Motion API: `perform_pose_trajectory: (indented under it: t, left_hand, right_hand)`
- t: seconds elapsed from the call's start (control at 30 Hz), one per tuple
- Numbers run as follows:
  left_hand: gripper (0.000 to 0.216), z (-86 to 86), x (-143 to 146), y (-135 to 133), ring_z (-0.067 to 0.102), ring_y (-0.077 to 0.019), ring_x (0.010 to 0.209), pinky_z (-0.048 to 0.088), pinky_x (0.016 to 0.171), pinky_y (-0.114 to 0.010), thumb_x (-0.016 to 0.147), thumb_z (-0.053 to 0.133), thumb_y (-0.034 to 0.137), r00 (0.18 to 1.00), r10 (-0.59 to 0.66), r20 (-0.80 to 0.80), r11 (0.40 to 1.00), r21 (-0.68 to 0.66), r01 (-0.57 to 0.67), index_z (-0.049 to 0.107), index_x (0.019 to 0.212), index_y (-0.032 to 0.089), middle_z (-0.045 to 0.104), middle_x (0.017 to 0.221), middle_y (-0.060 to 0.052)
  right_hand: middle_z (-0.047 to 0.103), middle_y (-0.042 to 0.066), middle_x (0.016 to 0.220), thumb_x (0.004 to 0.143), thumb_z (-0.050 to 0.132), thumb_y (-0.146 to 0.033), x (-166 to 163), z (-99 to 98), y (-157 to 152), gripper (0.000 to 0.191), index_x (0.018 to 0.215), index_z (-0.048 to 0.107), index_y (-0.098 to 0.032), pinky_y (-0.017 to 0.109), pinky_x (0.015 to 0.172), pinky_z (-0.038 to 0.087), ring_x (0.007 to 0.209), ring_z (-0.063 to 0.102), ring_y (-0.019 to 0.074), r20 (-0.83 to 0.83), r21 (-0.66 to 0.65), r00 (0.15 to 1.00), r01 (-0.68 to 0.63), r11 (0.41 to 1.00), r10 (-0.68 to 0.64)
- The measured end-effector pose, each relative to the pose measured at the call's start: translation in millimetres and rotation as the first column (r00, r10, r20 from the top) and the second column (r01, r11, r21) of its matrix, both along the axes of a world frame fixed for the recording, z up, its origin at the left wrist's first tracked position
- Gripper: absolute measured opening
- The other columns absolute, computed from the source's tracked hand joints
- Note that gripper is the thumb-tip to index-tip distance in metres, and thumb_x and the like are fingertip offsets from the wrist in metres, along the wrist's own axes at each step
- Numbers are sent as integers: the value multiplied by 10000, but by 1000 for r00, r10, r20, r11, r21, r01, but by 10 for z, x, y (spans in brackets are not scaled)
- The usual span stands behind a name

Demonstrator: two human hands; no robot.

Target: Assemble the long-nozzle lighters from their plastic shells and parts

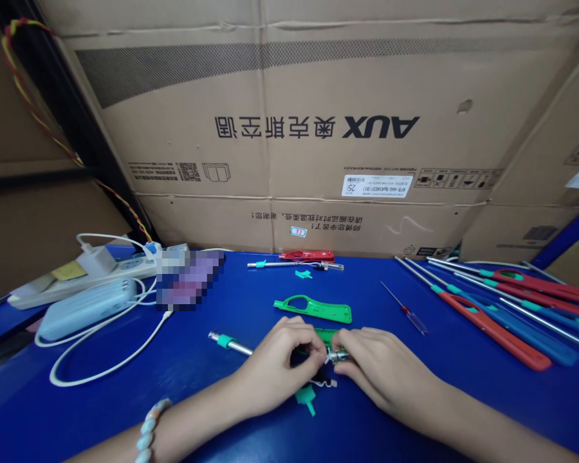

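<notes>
My left hand (282, 354) and my right hand (374, 363) meet at the table's middle, both pinching a small metal part (336, 354) at the end of a long lighter's metal tube (229, 342), which runs out to the left with a teal collar. Under my fingers lies a green lighter shell half (327, 334). A second green shell half (313, 310) lies just behind. A small teal trigger piece (307, 397) and a thin white wire (325, 383) rest on the blue table (222, 411) below my left hand.
Several assembled red and blue long lighters (502, 308) lie at the right. A small screwdriver (405, 310) lies beside them. A red shell with tube (303, 258) sits at the back. Power strip, power bank (89, 307) and white cables occupy the left. Cardboard boxes (318, 128) wall the back.
</notes>
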State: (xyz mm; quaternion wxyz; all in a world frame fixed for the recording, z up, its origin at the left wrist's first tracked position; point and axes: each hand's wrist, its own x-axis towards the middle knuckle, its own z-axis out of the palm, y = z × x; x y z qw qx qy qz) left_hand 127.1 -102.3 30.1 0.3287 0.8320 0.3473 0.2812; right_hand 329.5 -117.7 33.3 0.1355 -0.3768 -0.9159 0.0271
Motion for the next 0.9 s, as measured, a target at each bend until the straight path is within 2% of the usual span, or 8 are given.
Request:
perform_pose_trajectory:
  t: [0.13,0.3,0.53,0.63,0.73,0.8,0.9]
  left_hand:
    - [106,-6,-11,0,536,-145,804,320,798,-283,855,597,175,1000,8,-7,1000,-29,-9,624,753,185,643,756,39]
    - [98,-23,3,-15,545,-148,805,319,797,-284,823,642,157,999,24,-25,999,-37,-25,630,730,184,645,724,44]
    - [76,0,6,-35,549,-158,815,328,796,-297,819,659,164,996,45,-83,999,10,-44,633,751,188,647,741,41]
    - [64,68,-47,8,548,-169,830,329,825,-315,809,691,216,992,66,-109,995,78,-57,629,803,200,651,765,39]
    - [47,193,-159,98,544,-177,835,330,857,-343,839,658,240,984,100,-150,980,185,-72,624,847,208,649,813,23]
    - [24,292,-256,163,549,-179,826,339,851,-349,848,639,220,963,119,-243,969,239,-59,624,838,204,641,804,22]
    - [41,417,-395,223,570,-160,758,379,724,-283,815,668,187,921,75,-383,981,194,1,631,801,191,631,783,22]
  right_hand:
    - [625,10,769,895,558,-170,15,-7,20,101,859,468,-197,285,600,394,657,592,195,-1,-19,1000,-4,1000,4]
    - [622,11,770,899,550,-170,12,-16,7,99,853,467,-197,283,603,397,655,583,190,-13,-47,1000,-8,999,7]
    - [609,9,801,915,511,-167,11,-39,1,65,882,467,-202,287,625,425,698,574,185,-76,-165,997,20,986,-33]
    - [589,39,881,914,504,-170,5,-12,-6,33,909,487,-198,326,696,452,797,562,208,-105,-142,993,39,989,-54]
    - [574,63,983,919,494,-176,-4,41,-19,32,942,502,-197,370,793,459,896,546,223,-118,-136,993,3,991,-19]
    - [580,62,1024,926,485,-177,-5,73,-28,32,933,504,-201,366,810,466,921,549,217,-119,-168,993,-32,985,12]
    - [603,59,1033,928,487,-194,8,103,-31,33,913,514,-204,365,813,478,935,568,217,-110,-172,993,-57,983,38]
